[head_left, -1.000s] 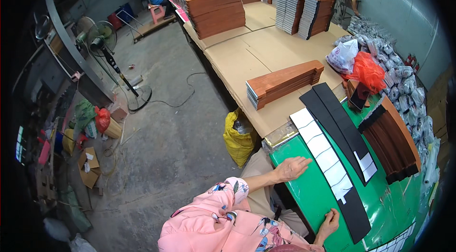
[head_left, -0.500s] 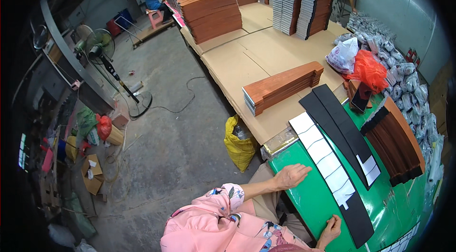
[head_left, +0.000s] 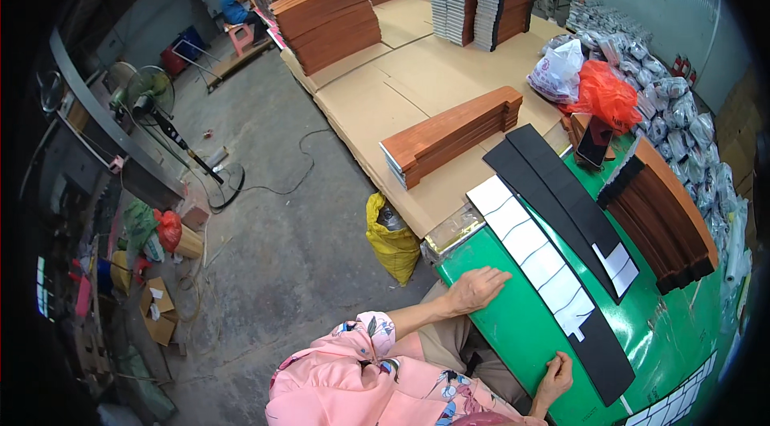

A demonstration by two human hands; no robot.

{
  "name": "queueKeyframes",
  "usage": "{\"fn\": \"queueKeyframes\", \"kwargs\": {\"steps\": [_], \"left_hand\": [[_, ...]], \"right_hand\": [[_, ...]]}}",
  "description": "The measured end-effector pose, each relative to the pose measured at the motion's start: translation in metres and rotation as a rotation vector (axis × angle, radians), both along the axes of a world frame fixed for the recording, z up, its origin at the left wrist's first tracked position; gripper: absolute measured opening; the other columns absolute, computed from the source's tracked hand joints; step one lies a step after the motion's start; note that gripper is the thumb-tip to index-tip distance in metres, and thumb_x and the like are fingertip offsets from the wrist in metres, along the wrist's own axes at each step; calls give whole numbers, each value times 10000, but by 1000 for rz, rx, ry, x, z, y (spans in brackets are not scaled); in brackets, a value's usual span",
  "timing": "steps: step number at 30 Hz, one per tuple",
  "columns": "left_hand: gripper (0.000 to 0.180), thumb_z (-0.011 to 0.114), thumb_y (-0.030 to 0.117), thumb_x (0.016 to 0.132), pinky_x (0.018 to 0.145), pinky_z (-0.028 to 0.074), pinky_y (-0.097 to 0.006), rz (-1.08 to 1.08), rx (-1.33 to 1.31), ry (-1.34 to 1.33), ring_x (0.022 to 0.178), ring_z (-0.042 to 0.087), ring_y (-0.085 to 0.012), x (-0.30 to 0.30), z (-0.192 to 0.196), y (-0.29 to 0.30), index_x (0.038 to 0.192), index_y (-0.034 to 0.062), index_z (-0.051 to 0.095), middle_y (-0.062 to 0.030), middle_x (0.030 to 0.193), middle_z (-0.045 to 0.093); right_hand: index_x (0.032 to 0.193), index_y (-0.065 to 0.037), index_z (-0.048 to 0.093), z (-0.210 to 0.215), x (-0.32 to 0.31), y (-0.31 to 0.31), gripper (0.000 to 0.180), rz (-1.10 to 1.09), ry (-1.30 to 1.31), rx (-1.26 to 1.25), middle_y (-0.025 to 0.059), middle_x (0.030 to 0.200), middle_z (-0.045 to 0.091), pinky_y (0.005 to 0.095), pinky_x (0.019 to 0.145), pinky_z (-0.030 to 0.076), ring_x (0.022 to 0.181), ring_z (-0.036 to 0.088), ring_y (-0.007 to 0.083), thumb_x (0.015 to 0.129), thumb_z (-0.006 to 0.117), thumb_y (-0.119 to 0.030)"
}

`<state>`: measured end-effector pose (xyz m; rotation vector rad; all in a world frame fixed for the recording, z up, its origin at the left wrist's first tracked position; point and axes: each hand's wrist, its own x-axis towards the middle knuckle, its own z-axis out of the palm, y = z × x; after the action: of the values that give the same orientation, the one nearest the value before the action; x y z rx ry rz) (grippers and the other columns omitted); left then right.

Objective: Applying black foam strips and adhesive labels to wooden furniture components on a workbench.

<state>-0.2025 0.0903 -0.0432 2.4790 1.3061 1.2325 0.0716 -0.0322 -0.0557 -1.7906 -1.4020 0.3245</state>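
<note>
We see the left hand (head_left: 477,290) lying flat, fingers spread, on the green bench (head_left: 513,330) at lower centre, holding nothing. Right hand (head_left: 555,374), lower right, rests w/ fingertips touching the near end of a long black strip (head_left: 577,322); fingers loosely curled, nothing gripped. A row of white sheets (head_left: 533,253) lies along that strip. Two more black strips (head_left: 553,193) sit beside it, and a stack of brown panels (head_left: 666,217) at right.
</note>
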Motion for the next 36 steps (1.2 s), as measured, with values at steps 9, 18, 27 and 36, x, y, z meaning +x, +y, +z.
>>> {"fn": "queueKeyframes", "kwargs": {"steps": [9,18,27,36], "left_hand": [[258,625,49,754,592,480,-304,1,-53,-1,691,579,-214,1,0,-2,1007,27,579,-73,819,597],[247,633,50,756,590,483,-306,-2,-66,10,697,590,-216,4,2,-1,998,34,590,-73,832,611],[235,635,52,754,597,488,-297,15,-52,36,712,596,-214,2,2,0,986,38,600,-71,852,613],[232,624,50,756,611,491,-306,18,-37,45,726,598,-226,4,0,-1,987,36,602,-80,855,608]], "right_hand": [[898,-4,609,-1,0,-2,113,-1,12,-5,60,603,545,283,476,382,516,512,132,877,520,-72],[906,-4,614,3,0,-3,117,-17,37,-20,61,617,553,278,483,388,528,523,133,874,525,-72],[903,-4,627,9,-2,-3,119,-7,21,-54,87,648,582,311,503,412,555,560,186,852,541,-68],[917,-16,623,5,0,-8,122,25,44,0,82,652,587,330,535,419,586,568,202,851,534,-66]]}}
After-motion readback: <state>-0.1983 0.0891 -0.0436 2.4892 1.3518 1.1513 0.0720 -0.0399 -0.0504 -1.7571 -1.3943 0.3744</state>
